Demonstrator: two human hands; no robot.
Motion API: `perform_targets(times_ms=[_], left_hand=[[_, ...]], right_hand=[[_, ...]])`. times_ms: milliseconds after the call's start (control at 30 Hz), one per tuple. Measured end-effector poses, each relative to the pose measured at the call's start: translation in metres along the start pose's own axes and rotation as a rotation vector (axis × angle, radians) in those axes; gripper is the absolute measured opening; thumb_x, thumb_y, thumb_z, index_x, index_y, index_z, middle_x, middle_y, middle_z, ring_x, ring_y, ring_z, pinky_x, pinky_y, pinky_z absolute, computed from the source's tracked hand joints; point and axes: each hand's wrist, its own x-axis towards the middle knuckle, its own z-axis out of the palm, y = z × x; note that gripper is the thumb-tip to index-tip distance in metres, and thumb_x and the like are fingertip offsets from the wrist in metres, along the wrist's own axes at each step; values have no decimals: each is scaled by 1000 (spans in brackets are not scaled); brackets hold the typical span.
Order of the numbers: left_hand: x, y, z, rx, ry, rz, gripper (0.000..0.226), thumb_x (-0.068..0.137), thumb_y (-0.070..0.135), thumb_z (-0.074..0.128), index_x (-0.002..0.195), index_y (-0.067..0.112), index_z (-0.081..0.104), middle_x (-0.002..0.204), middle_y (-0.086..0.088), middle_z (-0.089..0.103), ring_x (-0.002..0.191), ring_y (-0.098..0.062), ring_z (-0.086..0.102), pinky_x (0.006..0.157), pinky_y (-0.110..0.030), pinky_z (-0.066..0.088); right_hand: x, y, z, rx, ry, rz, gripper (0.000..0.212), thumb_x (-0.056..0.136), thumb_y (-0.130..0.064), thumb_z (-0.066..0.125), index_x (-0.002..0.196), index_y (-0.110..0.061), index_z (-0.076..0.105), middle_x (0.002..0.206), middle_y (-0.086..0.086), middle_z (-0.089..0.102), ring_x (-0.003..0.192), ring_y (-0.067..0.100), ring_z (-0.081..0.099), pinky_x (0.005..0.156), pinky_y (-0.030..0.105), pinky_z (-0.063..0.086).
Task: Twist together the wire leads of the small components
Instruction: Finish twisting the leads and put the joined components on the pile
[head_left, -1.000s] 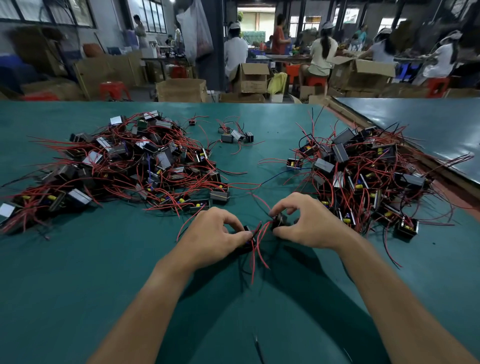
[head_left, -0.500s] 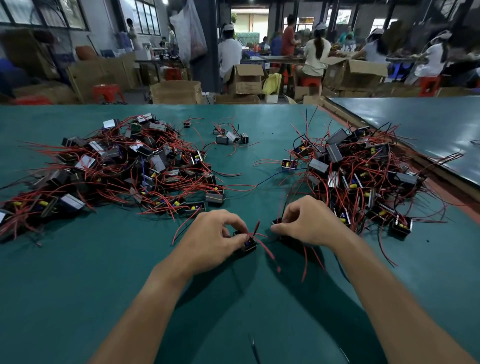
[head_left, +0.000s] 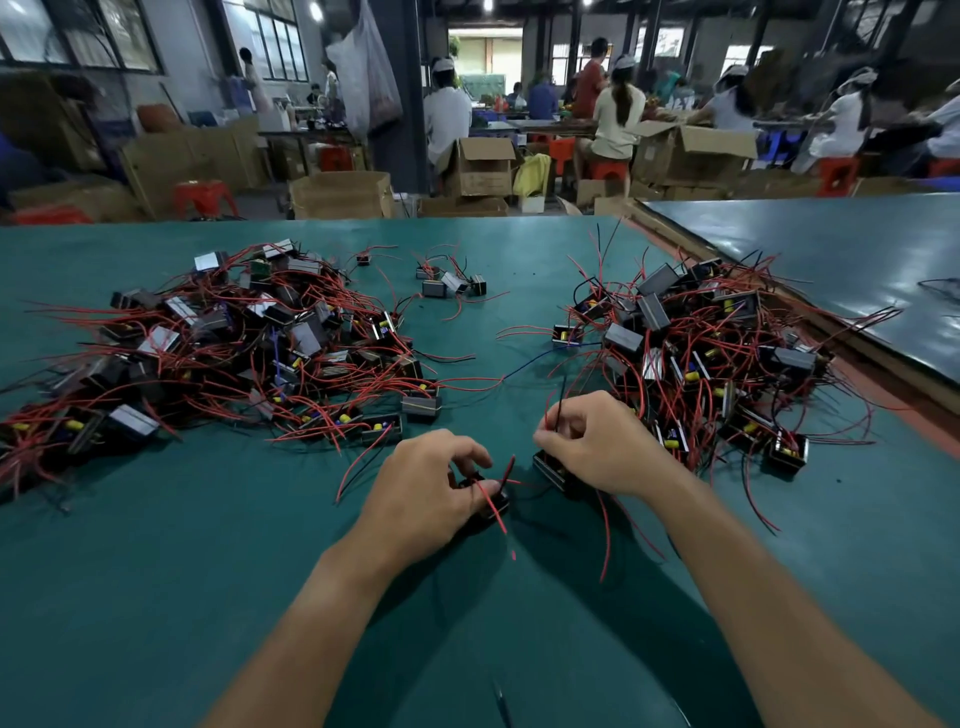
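My left hand (head_left: 434, 480) lies on the green table (head_left: 156, 571), its fingers curled round a small black component (head_left: 493, 506) with red wire leads (head_left: 498, 499) sticking out past the thumb. A little to the right, my right hand (head_left: 597, 447) pinches a red and a black lead (head_left: 557, 415) that stand upright between thumb and forefinger. A second black component (head_left: 550, 470) sits just under that hand's fingers. The two hands are a short gap apart.
A big pile of black components with red leads (head_left: 234, 353) covers the left of the table, another pile (head_left: 717, 353) the right. A few loose components (head_left: 452, 283) lie at the far middle. A second table (head_left: 831, 270) adjoins on the right. People work among cardboard boxes behind.
My right hand has risen and drawn its leads upward, away from the left hand. The left hand stays on its component. The gap between the hands has widened.
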Motion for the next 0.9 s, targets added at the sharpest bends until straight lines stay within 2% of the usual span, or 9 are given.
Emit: perform_targets(times_ms=[100,200,333,400,467,567,700,800,900], left_hand=[[1,-2,1,8,20,15,6,78,25,79,83,26,76,78,8,64,71,-12,58,70,-31,50],[1,-5,1,8,18,23,6,81,18,73,76,21,72,73,7,65,69,-11,59,68,-30,50],[1,-4,2,27,0,5,8,79,15,67,73,20,65,67,8,60,64,-10,55,62,-28,46],[1,-3,3,21,-4,-6,10,78,14,66,72,22,62,65,9,58,61,-9,52,58,-26,42],[1,-4,4,7,-10,-23,11,79,14,64,72,22,60,65,8,58,61,-10,52,56,-24,39],[1,-5,5,10,-4,-49,9,81,18,63,74,21,59,69,8,59,64,-11,54,58,-26,41],[0,-3,5,12,-1,-111,9,74,22,62,71,25,53,67,8,57,65,-18,54,58,-32,42],[0,0,1,-118,-14,-114,4,68,21,51,70,23,49,68,-2,63,67,-27,59,61,-42,49],[-1,2,-3,-236,-7,-99,12,71,11,51,79,20,52,75,1,68,73,-24,64,68,-42,53]], right_hand=[[-2,-4,-3,75,-6,-4,35,92,-28,65,61,-14,62,56,3,63,50,11,49,55,33,46],[-5,-12,-3,171,-50,-6,43,95,-26,61,55,-12,55,48,2,51,44,12,40,50,29,37],[-15,-24,1,374,-292,-90,12,90,-8,66,79,-11,69,46,-7,52,40,6,39,42,18,33],[-19,-28,2,354,-399,-142,12,88,-4,67,90,-14,72,51,-5,55,44,7,41,45,18,34],[-20,-29,2,361,-463,-174,15,88,-2,67,87,-16,73,58,-1,59,50,9,46,48,18,37],[-19,-27,1,348,-436,-190,12,89,-6,68,80,-13,73,56,-4,60,50,6,50,51,16,41],[-16,-23,5,329,-373,-170,14,91,-13,68,79,-9,75,56,-8,59,50,5,46,50,17,38],[-14,-21,10,280,-319,-182,18,92,-16,66,76,-11,75,55,-11,56,49,2,42,49,17,34],[-11,-19,11,242,-261,-169,22,92,-20,66,71,-16,74,51,-10,48,46,3,35,44,20,29]])
